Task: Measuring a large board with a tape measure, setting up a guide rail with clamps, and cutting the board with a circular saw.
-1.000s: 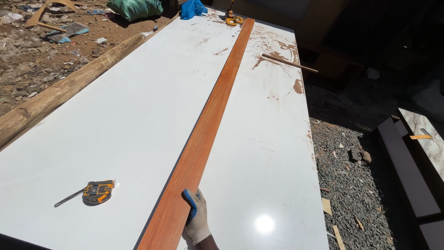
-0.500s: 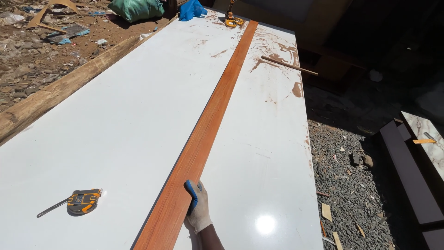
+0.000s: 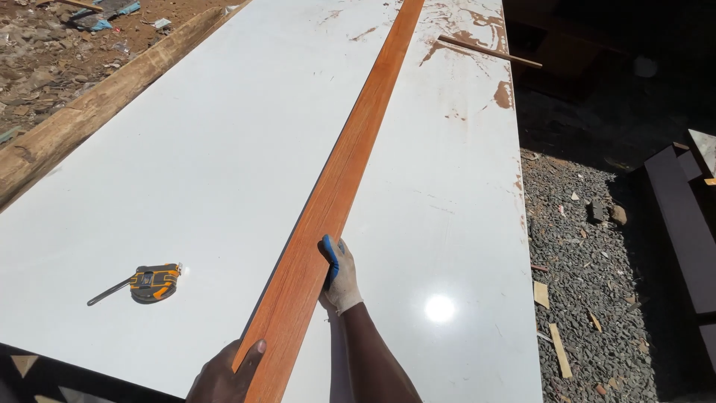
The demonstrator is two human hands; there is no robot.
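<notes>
A long reddish-brown wooden plank (image 3: 350,157) lies lengthwise on a big white board (image 3: 201,172), running from near me to the far end. My right hand (image 3: 339,272), in a white and blue glove, grips the plank's right edge. At the bottom of the view my bare left hand (image 3: 224,373) holds the plank's near end on its left side. A yellow and black tape measure (image 3: 153,282) with a short length of blade pulled out lies on the board, left of the plank.
A rough timber beam (image 3: 97,112) runs along the board's left side over dirt ground. A thin wooden stick (image 3: 488,51) lies at the far right among brown stains. Gravel with wood scraps (image 3: 589,283) and dark beams (image 3: 682,224) are at the right.
My left hand has come into view and taken the plank's near end. The view has dropped and moved closer, so the far end of the board is cut off.
</notes>
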